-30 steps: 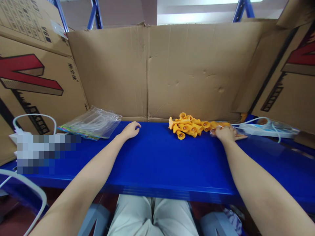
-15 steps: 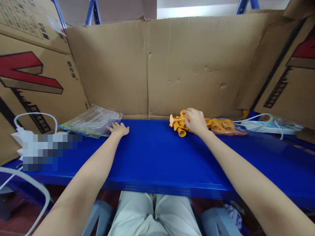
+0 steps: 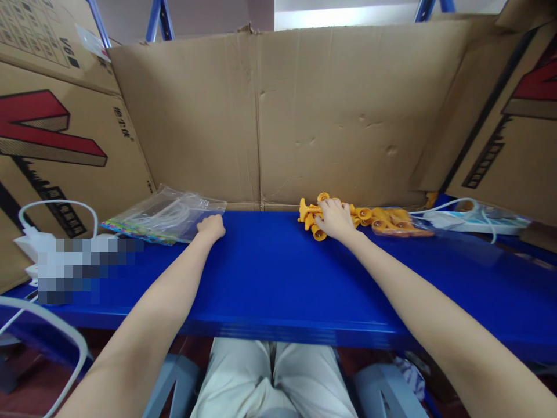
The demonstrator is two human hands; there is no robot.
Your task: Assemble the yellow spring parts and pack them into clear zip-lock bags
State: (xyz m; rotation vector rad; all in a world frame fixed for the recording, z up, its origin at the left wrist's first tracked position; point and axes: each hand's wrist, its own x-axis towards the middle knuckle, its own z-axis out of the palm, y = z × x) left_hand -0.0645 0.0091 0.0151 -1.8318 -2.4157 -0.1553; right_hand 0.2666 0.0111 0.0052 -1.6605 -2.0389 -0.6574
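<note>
My left hand [image 3: 212,227] is closed at the right edge of a clear plastic bag [image 3: 163,216], pinching its film. White tube-like contents show through the bag, and a colourful strip runs along its lower left edge. My right hand [image 3: 337,219] lies over a pile of orange plastic pieces [image 3: 310,217], its thumb and fingers curled round some of them. Several of these pieces have round, cup-like ends. What lies beneath the palm is hidden. Right of that hand, more orange pieces [image 3: 391,219] sit in a clear bag.
All this lies on a blue tabletop [image 3: 270,278] backed by a tall cardboard panel [image 3: 339,110]. Large cardboard boxes flank it, one at left [image 3: 82,122] and one at right [image 3: 517,157]. White cables [image 3: 61,203] and a white adapter stand at left. Another cable [image 3: 478,206] lies at far right.
My left hand has gone from spread fingers to closed on the bag's edge, and that edge now reaches farther right. My right hand has shifted slightly left and lower over the orange pieces.
</note>
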